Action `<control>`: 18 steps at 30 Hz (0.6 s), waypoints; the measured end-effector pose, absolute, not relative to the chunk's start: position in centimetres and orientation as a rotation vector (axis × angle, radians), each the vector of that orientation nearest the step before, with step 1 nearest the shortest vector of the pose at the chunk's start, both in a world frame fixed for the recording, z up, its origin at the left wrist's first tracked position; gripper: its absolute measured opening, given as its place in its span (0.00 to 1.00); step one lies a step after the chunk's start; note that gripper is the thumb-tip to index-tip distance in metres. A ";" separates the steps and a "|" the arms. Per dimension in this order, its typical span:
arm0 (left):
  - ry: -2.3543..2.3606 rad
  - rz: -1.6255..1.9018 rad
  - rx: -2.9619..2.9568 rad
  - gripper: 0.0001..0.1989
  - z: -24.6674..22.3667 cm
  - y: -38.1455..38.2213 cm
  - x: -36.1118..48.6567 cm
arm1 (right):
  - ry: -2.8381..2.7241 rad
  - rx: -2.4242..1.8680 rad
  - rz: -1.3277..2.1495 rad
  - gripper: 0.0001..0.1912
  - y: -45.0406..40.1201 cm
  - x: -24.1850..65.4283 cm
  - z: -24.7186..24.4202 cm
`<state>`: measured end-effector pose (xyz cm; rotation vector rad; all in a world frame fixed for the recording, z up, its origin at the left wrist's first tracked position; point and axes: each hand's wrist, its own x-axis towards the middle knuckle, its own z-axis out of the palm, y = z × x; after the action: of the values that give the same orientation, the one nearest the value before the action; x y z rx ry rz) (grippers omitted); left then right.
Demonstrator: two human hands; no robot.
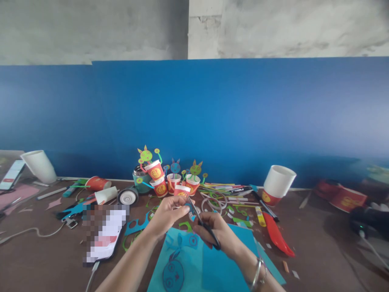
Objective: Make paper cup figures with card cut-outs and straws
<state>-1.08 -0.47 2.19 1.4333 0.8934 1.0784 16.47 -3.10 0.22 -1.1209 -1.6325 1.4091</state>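
Note:
My left hand (170,213) is closed in a pinch on a small blue paper piece (190,207), in front of the red-and-white paper cups. Black-handled scissors (209,234) are in my right hand (217,231), with their blades pointing up and left beside the paper piece. Below both hands lies blue paper (225,263) on the brown table (316,251). A drawn face with leaf-like shapes (173,275) shows on its left part, and a small drawn circle (193,240) is near the top.
Decorated cups (160,187) with paper animal heads stand at the back centre. A phone (106,235) lies at left. Green paper scraps (185,226), a red object (276,235), a glue stick (260,216) and stacked white cups (278,180) surround the work area.

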 end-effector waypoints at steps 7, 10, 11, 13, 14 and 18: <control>0.881 1.008 1.481 0.07 2.6 -0.5 -1.7 | -1.670 -1.095 1.463 0.12 -3.1 16.8 -0.2; 0.888 0.975 1.512 0.07 2.6 -0.4 -2.0 | -1.690 -1.090 1.442 0.12 -3.1 16.9 -0.3; 0.887 0.961 1.523 0.07 2.6 -0.3 -2.1 | -1.694 -1.090 1.448 0.13 -3.1 16.9 -0.3; 0.896 0.936 1.534 0.07 2.4 -0.2 -2.3 | -1.697 -1.093 1.471 0.14 -3.1 16.9 -0.2; 0.906 0.929 1.533 0.07 2.3 -0.2 -2.4 | -1.697 -1.095 1.482 0.14 -3.0 16.9 -0.2; 0.927 0.932 1.528 0.07 2.1 0.0 -2.6 | -1.707 -1.104 1.502 0.15 -3.1 16.9 0.2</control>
<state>-2.56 -0.01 2.09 1.5284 0.9267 0.9320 16.90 -3.12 0.18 -1.1036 -1.7067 1.5021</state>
